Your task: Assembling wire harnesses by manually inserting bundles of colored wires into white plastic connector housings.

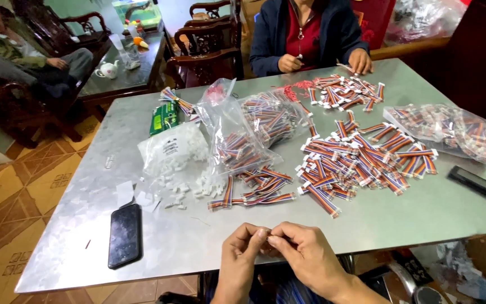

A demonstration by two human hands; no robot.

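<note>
At the near edge of the tabletop (367, 225), the left hand (242, 250) and right hand (305, 253) meet fingertip to fingertip, each grip pinched shut on something too small to make out. Just beyond them lies a small bunch of striped cables (254, 188), with the big cable pile (361, 160) further right. A phone (125, 235) lies to the left.

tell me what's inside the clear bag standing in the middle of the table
The clear bag holds bundles of short striped cables with white plugs, piled at its bottom. The knotted top looks pinkish; what is there is unclear. Cables behind the front layer are hidden.
</note>
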